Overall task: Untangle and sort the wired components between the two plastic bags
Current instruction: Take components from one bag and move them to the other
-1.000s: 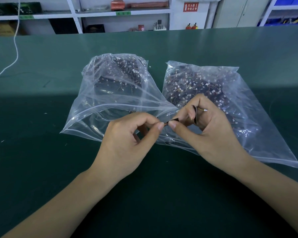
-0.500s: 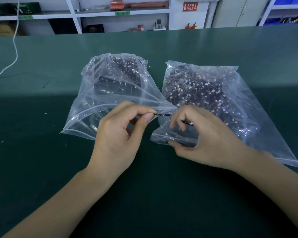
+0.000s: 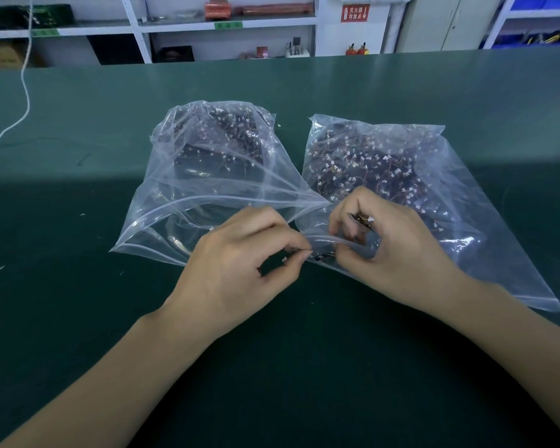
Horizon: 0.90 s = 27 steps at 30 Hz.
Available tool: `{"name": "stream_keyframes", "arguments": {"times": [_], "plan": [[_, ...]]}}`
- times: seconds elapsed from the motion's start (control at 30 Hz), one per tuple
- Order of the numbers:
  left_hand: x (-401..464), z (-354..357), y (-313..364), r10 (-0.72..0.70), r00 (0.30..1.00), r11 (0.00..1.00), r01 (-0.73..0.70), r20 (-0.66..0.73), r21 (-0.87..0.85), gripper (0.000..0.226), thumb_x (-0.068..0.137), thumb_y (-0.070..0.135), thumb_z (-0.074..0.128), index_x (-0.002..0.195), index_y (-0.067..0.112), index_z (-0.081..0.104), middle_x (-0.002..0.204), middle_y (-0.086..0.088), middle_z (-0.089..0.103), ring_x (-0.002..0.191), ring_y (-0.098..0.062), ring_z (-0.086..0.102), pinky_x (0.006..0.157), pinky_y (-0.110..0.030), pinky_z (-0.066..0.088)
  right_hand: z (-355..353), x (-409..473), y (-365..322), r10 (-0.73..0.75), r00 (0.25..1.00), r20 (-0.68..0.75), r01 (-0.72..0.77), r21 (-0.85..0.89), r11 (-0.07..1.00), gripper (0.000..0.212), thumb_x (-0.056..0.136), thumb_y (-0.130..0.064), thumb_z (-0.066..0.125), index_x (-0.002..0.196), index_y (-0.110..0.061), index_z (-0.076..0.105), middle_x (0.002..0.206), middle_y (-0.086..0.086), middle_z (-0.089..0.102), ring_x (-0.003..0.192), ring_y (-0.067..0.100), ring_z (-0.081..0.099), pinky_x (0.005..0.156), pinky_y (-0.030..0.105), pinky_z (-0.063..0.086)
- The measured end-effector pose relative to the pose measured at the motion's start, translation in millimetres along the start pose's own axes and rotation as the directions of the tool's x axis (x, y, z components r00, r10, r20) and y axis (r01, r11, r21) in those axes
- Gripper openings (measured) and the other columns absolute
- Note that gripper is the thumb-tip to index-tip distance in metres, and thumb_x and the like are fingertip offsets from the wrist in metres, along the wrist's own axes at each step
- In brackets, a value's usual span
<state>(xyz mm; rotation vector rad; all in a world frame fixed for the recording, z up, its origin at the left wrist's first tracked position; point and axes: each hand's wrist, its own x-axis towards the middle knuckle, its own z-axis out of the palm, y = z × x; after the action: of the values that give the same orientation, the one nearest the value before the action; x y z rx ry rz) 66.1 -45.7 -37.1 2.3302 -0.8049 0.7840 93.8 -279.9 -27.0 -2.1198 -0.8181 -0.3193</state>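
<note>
Two clear bags side by side on green table: left bag, right bag. Left hand pinches small wired component; right hand, at its 3 o'clock, pinches other end.

White cord on green table

The small dark part pinched between both hands is too tiny to identify. Shelf labels are unreadable. The white cable runs off frame.

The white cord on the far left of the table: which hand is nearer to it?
Left. The left hand lies right of the white cord and nearer the camera; the right hand is farther right.
</note>
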Motion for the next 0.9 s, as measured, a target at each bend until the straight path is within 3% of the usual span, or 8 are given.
{"name": "stream_keyframes", "arguments": {"times": [0.17,0.37,0.5,0.57,0.67,0.73,0.8,0.9], "plan": [[1,1,1,0.042,0.999,0.994,-0.04,-0.023,0.097,0.005,0.096,0.018,0.08,0.092,0.018,0.083,0.082,0.003,0.061,0.075,-0.014,0.058,0.053,-0.039,0.051,1,0,-2,0.002,1.0,-0.015,-0.001,0.023,1.0,0.04,0.079,0.007,0.074,0.084,-0.017,0.042,0.09,-0.008,0.067,0.075,0.022,0.06,0.068,0.035,0.049],[6,7,14,0.107,0.989,0.949,-0.131,0.099,0.286,0.014,0.094,0.025,0.081,0.081,0.029,0.082,0.066,0.005,0.051,0.056,-0.019,0.053,0.04,-0.029,0.039,5,-1,-3,0.056,0.998,-0.009,-0.055,0.053,0.997,0.043,0.077,0.004,0.074,0.082,-0.023,0.041,0.089,-0.006,0.069,0.068,0.024,0.058,0.066,0.044,0.049],[4,13,17,-0.013,0.954,0.896,-0.122,0.3,0.426,0.058,0.104,0.055,0.024,0.093,0.033,0.077,0.078,0.009,0.071,0.066,-0.024,0.07,0.051,-0.031,0.05,8,-2,-2,0.086,0.992,0.092,-0.091,0.044,0.995,0.041,0.079,-0.003,0.076,0.085,-0.024,0.041,0.091,-0.005,0.07,0.071,0.024,0.061,0.068,0.047,0.051],[0,12,16,0.015,0.964,0.914,-0.122,0.267,0.387,0.056,0.106,0.053,0.026,0.093,0.032,0.077,0.079,0.01,0.074,0.064,-0.024,0.071,0.051,-0.031,0.048,7,-2,-2,0.093,0.988,0.122,-0.104,0.087,0.991,0.039,0.082,-0.008,0.075,0.086,-0.024,0.04,0.094,-0.004,0.07,0.071,0.023,0.061,0.068,0.046,0.051],[-3,8,11,0.087,0.993,0.96,-0.105,0.08,0.261,0.026,0.103,0.047,0.063,0.093,0.032,0.082,0.07,0.013,0.068,0.057,-0.013,0.063,0.044,-0.029,0.046,2,-3,-2,0.083,0.985,0.153,-0.109,0.17,0.979,0.017,0.09,-0.017,0.059,0.089,-0.024,0.043,0.099,-0.003,0.069,0.074,0.023,0.056,0.071,0.047,0.049],[-3,7,10,0.035,0.999,0.992,-0.03,-0.038,0.119,0.034,0.099,0.048,0.073,0.076,0.022,0.075,0.061,0.011,0.055,0.052,-0.011,0.052,0.044,-0.032,0.043,0,-4,-2,0.091,0.987,0.131,-0.12,0.232,0.965,0.014,0.1,-0.019,0.043,0.089,-0.025,0.049,0.098,0.0,0.069,0.079,0.026,0.057,0.075,0.048,0.048],[-3,6,10,-0.063,0.991,0.997,0.058,-0.118,-0.042,0.048,0.102,0.047,0.068,0.067,0.015,0.059,0.057,0.01,0.045,0.05,-0.012,0.045,0.045,-0.034,0.04,1,-4,-4,0.101,0.99,0.1,-0.125,0.268,0.955,0.024,0.102,-0.022,0.034,0.086,-0.03,0.05,0.09,0.002,0.067,0.081,0.025,0.058,0.077,0.047,0.049],[-2,2,12,-0.161,0.981,0.976,0.142,-0.106,-0.163,0.041,0.107,0.046,0.055,0.079,0.018,0.061,0.059,0.009,0.047,0.051,-0.014,0.048,0.048,-0.032,0.041,7,-7,-5,0.044,0.995,0.092,-0.06,0.174,0.983,0.026,0.107,-0.025,0.033,0.088,-0.023,0.05,0.075,0.004,0.058,0.071,0.025,0.055,0.07,0.044,0.046]]}}
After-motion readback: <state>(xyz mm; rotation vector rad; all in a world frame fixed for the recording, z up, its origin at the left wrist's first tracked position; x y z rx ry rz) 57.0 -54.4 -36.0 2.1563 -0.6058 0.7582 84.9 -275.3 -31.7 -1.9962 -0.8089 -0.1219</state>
